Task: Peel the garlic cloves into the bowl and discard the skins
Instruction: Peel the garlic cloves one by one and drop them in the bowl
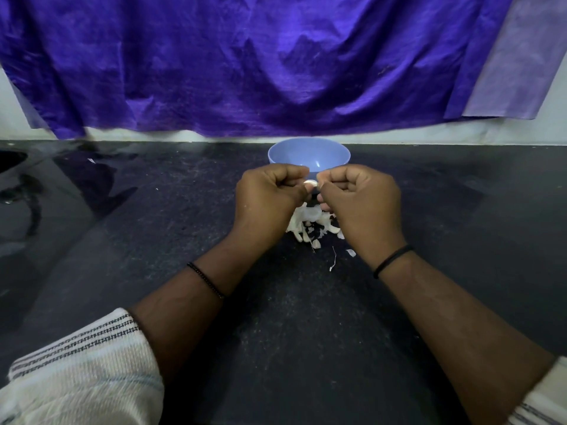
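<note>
A white garlic clove (310, 183) is pinched between my left hand (270, 197) and my right hand (359, 200), both with fingers curled, held just above the counter. Behind them stands a light blue bowl (309, 153), its inside mostly hidden by my hands. Under and between my hands lies a pile of garlic cloves and papery skins (310, 227) on the dark counter, partly covered by my wrists.
Loose skin scraps (350, 253) lie right of the pile. The black stone counter (153, 240) runs left to a sink edge (12, 156). A purple cloth (260, 62) hangs on the wall behind the bowl.
</note>
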